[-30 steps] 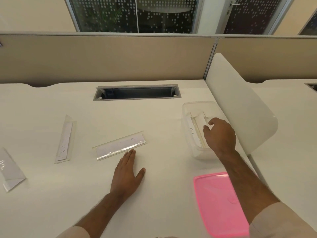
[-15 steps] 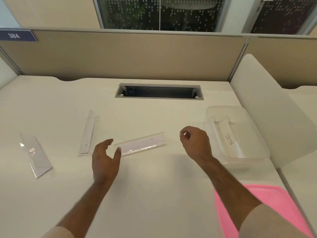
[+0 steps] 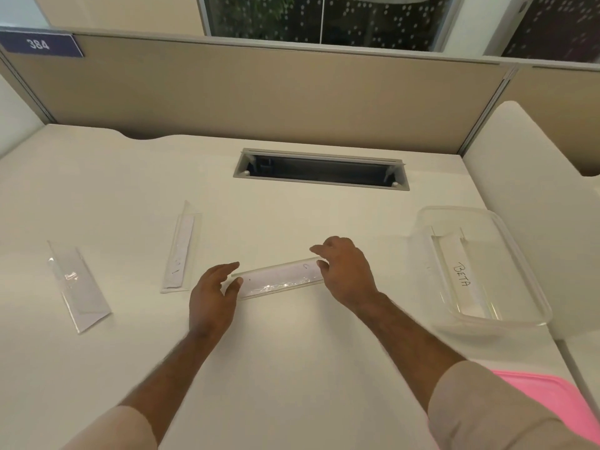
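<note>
A clear plastic label holder with a white paper strip inside lies across the middle of the white desk. My left hand pinches its left end between fingers and thumb. My right hand curls over its right end, with fingers on the far edge and the thumb on the near side. A clear plastic container stands open at the right. Inside it lies another holder marked "BETA".
Two more clear holders lie to the left, one close by and one farther out. A pink lid sits at the near right corner. Behind are a cable slot, a beige partition and a white side divider.
My right hand left the container and came over to the middle holder's right end. My left hand lifted off the desk and closed on its left end. The view swung left.
</note>
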Motion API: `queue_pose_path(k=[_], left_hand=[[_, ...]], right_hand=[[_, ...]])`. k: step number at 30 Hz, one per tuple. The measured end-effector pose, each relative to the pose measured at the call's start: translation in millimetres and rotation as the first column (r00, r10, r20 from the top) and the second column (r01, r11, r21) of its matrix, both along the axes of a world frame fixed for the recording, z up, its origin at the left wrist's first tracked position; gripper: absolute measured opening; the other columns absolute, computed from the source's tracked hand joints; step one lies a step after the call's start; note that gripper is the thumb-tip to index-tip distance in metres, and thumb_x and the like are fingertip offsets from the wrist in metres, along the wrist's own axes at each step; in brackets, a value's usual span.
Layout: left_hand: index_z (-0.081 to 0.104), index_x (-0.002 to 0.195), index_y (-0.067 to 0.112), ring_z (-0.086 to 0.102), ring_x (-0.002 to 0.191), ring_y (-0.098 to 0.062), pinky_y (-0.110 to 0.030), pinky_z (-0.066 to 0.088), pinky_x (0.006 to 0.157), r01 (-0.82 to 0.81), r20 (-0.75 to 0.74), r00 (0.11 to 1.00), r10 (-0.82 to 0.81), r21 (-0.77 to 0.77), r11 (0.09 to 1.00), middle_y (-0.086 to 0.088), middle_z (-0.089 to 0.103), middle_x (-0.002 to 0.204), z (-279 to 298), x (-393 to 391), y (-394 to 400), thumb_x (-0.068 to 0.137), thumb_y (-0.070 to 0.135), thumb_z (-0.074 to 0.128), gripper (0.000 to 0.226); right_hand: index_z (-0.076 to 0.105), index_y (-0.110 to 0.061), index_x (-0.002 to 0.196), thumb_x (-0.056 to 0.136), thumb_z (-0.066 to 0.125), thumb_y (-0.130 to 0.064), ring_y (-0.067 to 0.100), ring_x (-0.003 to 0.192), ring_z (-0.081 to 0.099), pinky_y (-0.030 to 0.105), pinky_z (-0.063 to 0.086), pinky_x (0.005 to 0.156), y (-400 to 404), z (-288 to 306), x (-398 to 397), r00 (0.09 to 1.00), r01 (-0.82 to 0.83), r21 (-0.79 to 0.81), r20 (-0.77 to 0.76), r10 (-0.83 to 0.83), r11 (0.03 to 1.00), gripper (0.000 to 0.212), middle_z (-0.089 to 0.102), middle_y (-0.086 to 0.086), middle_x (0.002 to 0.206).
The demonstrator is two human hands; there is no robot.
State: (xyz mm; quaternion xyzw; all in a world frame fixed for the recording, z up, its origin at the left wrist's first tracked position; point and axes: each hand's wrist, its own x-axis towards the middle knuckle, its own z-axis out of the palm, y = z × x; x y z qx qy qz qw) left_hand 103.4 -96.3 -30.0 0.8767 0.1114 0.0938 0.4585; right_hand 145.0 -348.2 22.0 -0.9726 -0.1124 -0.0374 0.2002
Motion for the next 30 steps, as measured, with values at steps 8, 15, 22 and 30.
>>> queue_pose_path(k=[8, 15, 22, 30], left_hand=[[0.077, 0.094, 0.023, 0.066, 0.094, -0.012, -0.021, 0.046, 0.08, -0.009, 0.084, 0.996, 0.003, 0.066, 0.998, 0.02, 0.069, 0.095, 3.5, 4.6, -2.2, 0.092, 0.009, 0.066, 0.017], [0.077, 0.093, 0.017, 0.068, 0.095, -0.019, -0.034, 0.054, 0.082, 0.018, 0.292, 0.954, -0.069, 0.173, 0.985, 0.013, 0.073, 0.097, 27.3, -3.9, -17.1, 0.089, 0.002, 0.065, 0.02], [0.078, 0.096, 0.014, 0.067, 0.093, -0.015, -0.032, 0.055, 0.081, 0.09, 0.436, 0.884, -0.17, 0.198, 0.976, 0.01, 0.073, 0.097, 58.5, -11.2, -37.7, 0.089, 0.01, 0.062, 0.018], [0.065, 0.122, 0.032, 0.064, 0.11, -0.006, -0.015, 0.048, 0.091, 0.117, 0.426, 0.9, -0.092, -0.033, 0.993, 0.021, 0.066, 0.122, 78.1, -28.0, -47.0, 0.08, 0.047, 0.077, 0.047]], right_hand=[[0.066, -0.026, 0.113, 0.092, 0.052, -0.02, 0.023, 0.101, 0.052, 0.035, 0.033, 0.089, 13.3, -3.9, -0.9, 0.997, -0.066, -0.127, 0.022, 0.07, 0.99, 0.026, 0.063, -0.002, 0.102], [0.067, -0.024, 0.109, 0.09, 0.054, -0.016, 0.023, 0.097, 0.054, 0.035, 0.033, 0.086, 15.8, 9.3, -18.1, 0.99, -0.095, -0.056, 0.095, 0.1, 0.994, 0.025, 0.064, -0.003, 0.095], [0.071, -0.021, 0.104, 0.091, 0.054, -0.009, 0.026, 0.08, 0.055, 0.036, 0.038, 0.07, 11.1, 30.3, -40.3, 0.98, -0.09, 0.038, 0.179, 0.082, 0.995, 0.025, 0.067, -0.001, 0.083], [0.075, -0.016, 0.1, 0.088, 0.061, -0.01, 0.025, 0.083, 0.066, 0.039, 0.053, 0.075, -13.3, 42.8, -63.2, 0.958, 0.077, 0.271, 0.247, -0.147, 0.959, 0.02, 0.075, 0.0, 0.09]])
